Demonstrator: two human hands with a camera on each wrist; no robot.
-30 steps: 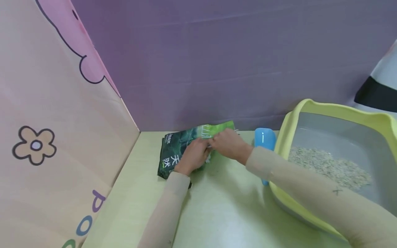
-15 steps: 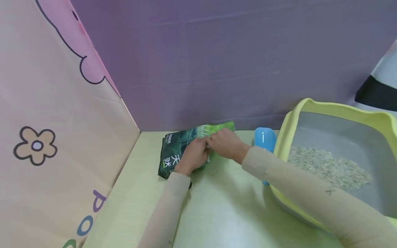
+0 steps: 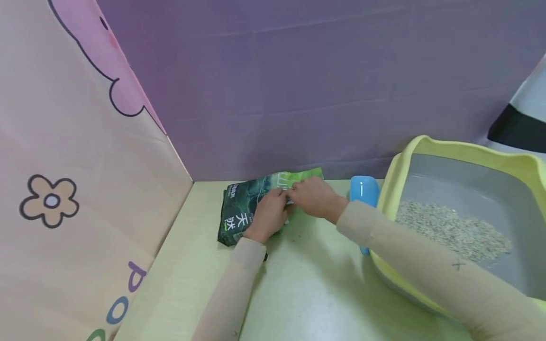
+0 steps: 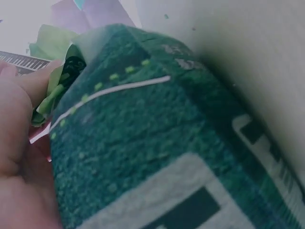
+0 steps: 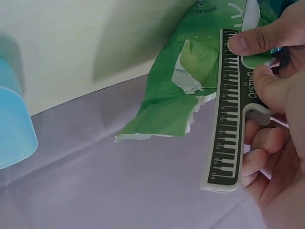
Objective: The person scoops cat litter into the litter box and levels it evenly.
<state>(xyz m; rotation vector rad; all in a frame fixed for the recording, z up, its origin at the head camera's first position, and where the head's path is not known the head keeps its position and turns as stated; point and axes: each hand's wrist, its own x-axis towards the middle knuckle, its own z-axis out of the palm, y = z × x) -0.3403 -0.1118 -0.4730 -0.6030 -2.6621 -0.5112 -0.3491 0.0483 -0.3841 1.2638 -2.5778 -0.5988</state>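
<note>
A dark green printed bag (image 3: 239,203) with a torn light-green top (image 5: 167,107) lies against the back wall. My right hand (image 3: 315,196) grips a long clip (image 5: 226,114) with a piano-key and ruler print, its thumb on the handle. The clip lies across the gathered green top, whose ragged end sticks out past it. My left hand (image 3: 268,213) pinches the bag's bunched neck, and its thumb presses on the clip's end in the right wrist view. In the left wrist view the bag's dark body (image 4: 128,143) fills most of the frame.
To the right stands a litter box (image 3: 390,189) with a yellow rim and grey inside, holding pale litter pellets (image 3: 452,232). A blue scoop (image 3: 364,190) leans between it and the bag. Printed cloth walls (image 3: 273,94) border the pale table (image 3: 307,293).
My left hand and wrist have shifted slightly to the right along the bag. The right hand went a little left, then came back. The bag stays put.
</note>
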